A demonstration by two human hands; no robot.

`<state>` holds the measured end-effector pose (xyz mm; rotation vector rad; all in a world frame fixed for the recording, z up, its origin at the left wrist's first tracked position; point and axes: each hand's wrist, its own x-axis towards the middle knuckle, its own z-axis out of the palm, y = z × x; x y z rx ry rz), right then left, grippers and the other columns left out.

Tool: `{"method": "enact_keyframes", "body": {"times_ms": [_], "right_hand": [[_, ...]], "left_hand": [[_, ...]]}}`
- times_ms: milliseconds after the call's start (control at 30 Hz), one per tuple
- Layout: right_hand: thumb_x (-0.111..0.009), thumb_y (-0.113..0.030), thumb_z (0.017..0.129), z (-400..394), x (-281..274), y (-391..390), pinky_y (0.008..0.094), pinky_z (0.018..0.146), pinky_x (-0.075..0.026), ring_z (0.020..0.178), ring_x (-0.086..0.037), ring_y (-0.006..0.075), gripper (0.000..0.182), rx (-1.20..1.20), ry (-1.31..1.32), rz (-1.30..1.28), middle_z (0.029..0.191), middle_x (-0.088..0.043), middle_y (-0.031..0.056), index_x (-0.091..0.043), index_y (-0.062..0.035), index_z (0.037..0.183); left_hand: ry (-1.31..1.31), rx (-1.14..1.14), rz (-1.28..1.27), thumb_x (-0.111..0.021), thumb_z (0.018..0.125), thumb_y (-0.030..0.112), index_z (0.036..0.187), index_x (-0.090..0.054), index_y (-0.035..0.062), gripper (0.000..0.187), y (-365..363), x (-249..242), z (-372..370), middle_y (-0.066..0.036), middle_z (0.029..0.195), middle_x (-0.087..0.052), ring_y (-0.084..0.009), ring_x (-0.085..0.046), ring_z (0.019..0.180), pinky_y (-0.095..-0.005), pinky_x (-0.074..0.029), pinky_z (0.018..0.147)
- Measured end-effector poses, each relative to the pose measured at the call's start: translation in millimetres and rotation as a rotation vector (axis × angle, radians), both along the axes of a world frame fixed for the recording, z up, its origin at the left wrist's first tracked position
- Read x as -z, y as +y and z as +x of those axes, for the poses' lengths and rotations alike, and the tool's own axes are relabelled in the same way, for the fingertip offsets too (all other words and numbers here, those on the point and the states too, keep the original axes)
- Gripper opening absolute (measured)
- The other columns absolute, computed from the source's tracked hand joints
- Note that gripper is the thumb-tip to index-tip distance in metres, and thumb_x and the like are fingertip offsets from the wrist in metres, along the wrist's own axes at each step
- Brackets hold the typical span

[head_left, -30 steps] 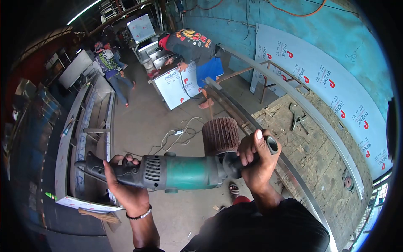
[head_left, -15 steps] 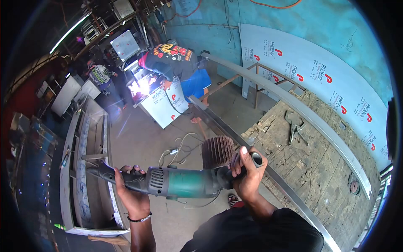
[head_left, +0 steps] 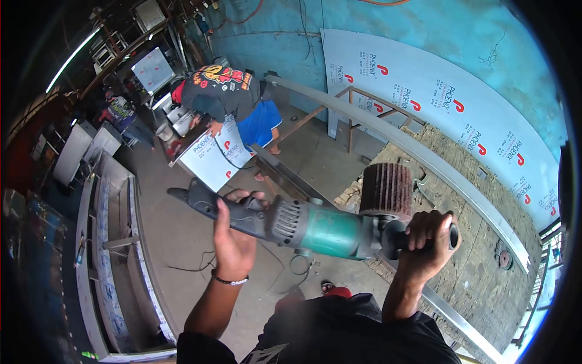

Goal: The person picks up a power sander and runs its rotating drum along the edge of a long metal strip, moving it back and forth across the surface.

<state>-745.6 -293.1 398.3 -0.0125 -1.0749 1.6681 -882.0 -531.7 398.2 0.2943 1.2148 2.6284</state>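
Between both hands I hold a green and black drum sander [head_left: 333, 232] in the air. My left hand [head_left: 239, 233] is closed round its black rear handle. My right hand [head_left: 429, 242] grips the black side handle near the front end. A brown ridged abrasive drum [head_left: 386, 191] sticks out on the far side of the tool, close to my right hand. Below and beyond the tool runs a long metal bar [head_left: 445, 309] along the near edge of the wooden worktable [head_left: 485, 291], partly hidden by the sander and my right arm.
A second metal bar [head_left: 424, 145] spans the worktable. Locking pliers [head_left: 422, 185], partly hidden, and a round disc [head_left: 504, 259] lie on it. Ahead, a co-worker [head_left: 227, 100] bends over a printed metal panel [head_left: 212, 159]. A long metal frame [head_left: 121, 261] stands left; a cable [head_left: 297, 264] lies on the floor.
The sander and both hands have moved right and slightly up, the drum now over the worktable. The bright welding light by the co-worker has gone out.
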Motion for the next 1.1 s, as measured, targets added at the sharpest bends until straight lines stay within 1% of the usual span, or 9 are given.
{"method": "enact_keyframes", "body": {"times_ms": [67, 133, 233, 300, 533, 767, 900, 1000, 1100], "right_hand": [[-0.051, -0.024, 0.099, 3, -3, 2, 0.0237, 0.046, -0.032, 0.044, -0.032, 0.0080, 0.036, 0.045, 0.026, 0.069, 0.054, -0.036, -0.0009, -0.039, -0.0095, 0.068], [-0.051, -0.024, 0.099, 7, -7, -2, 0.0229, 0.047, -0.031, 0.045, -0.032, 0.0078, 0.035, 0.136, -0.001, 0.229, 0.055, -0.038, -0.0006, -0.041, -0.0087, 0.069], [-0.063, -0.022, 0.093, 6, -16, -15, 0.0233, 0.041, -0.029, 0.043, -0.038, 0.0073, 0.036, 0.231, 0.003, 0.250, 0.054, -0.043, 0.0022, -0.042, -0.0057, 0.069], [-0.064, -0.021, 0.092, 6, -23, -31, 0.0232, 0.042, -0.026, 0.043, -0.038, 0.0068, 0.035, 0.299, -0.052, 0.285, 0.054, -0.043, 0.0017, -0.043, -0.0048, 0.069], [-0.058, -0.018, 0.095, -7, -29, -87, 0.0215, 0.038, -0.021, 0.042, -0.033, 0.0048, 0.032, 0.435, -0.183, 0.128, 0.053, -0.038, -0.0015, -0.043, -0.0060, 0.070], [-0.050, -0.022, 0.099, -12, -14, -143, 0.0211, 0.039, -0.021, 0.043, -0.028, 0.0049, 0.035, 0.392, -0.283, 0.062, 0.054, -0.033, -0.0034, -0.041, -0.0093, 0.068], [-0.045, -0.026, 0.102, -21, -16, -162, 0.0207, 0.041, -0.022, 0.044, -0.024, 0.0059, 0.038, 0.461, -0.376, -0.006, 0.054, -0.031, -0.0033, -0.039, -0.0107, 0.067], [-0.046, -0.026, 0.101, -23, -18, -167, 0.0202, 0.042, -0.022, 0.045, -0.024, 0.0052, 0.038, 0.424, -0.388, -0.012, 0.055, -0.031, -0.0033, -0.039, -0.0105, 0.067], [-0.045, -0.028, 0.102, -22, -19, -167, 0.0203, 0.044, -0.021, 0.048, -0.024, 0.0052, 0.037, 0.403, -0.403, 0.204, 0.059, -0.029, -0.0036, -0.039, -0.0109, 0.069]], "left_hand": [[0.328, 0.073, -0.019, -0.052, 0.093, 0.053, 0.120, -0.051, 0.0028, 0.057, 5, 39, -10, -0.014, 0.118, -0.055, -0.0252, -0.053, 0.109, -0.0394, -0.041, 0.099], [0.781, 0.071, -0.525, -0.055, 0.092, 0.053, 0.129, -0.045, 0.0000, 0.065, -33, 136, -40, -0.013, 0.130, -0.050, -0.0258, -0.050, 0.118, -0.0420, -0.036, 0.105], [0.459, 0.347, -0.793, -0.058, 0.091, 0.047, 0.130, -0.044, -0.0022, 0.065, -51, 288, -97, -0.016, 0.134, -0.048, -0.0301, -0.048, 0.122, -0.0437, -0.034, 0.107], [0.857, 0.210, -1.451, -0.066, 0.086, 0.039, 0.140, -0.034, -0.0018, 0.075, -57, 342, -128, -0.027, 0.133, -0.047, -0.0392, -0.048, 0.122, -0.0446, -0.041, 0.099], [0.766, 0.140, -1.523, -0.063, 0.086, 0.046, 0.146, -0.026, 0.0054, 0.082, -153, 399, -141, -0.026, 0.137, -0.045, -0.0425, -0.046, 0.123, -0.0459, -0.041, 0.099], [0.202, 0.252, -1.745, -0.060, 0.085, 0.054, 0.148, -0.029, 0.0215, 0.077, -257, 382, -175, -0.024, 0.129, -0.053, -0.0403, -0.057, 0.111, -0.0487, -0.048, 0.089], [0.633, 0.127, -1.656, -0.059, 0.087, 0.050, 0.127, -0.053, 0.0127, 0.055, -262, 393, -164, -0.022, 0.105, -0.064, -0.0408, -0.061, 0.099, -0.0477, -0.050, 0.083], [0.479, 0.269, -1.453, -0.071, 0.081, 0.044, 0.126, -0.053, 0.0057, 0.061, -227, 399, -178, -0.019, 0.117, -0.061, -0.0344, -0.057, 0.113, -0.0439, -0.045, 0.094], [0.197, 0.170, -1.475, -0.067, 0.086, 0.040, 0.119, -0.057, 0.0068, 0.048, -197, 368, -187, -0.015, 0.110, -0.063, -0.0280, -0.060, 0.104, -0.0392, -0.047, 0.088]]}}
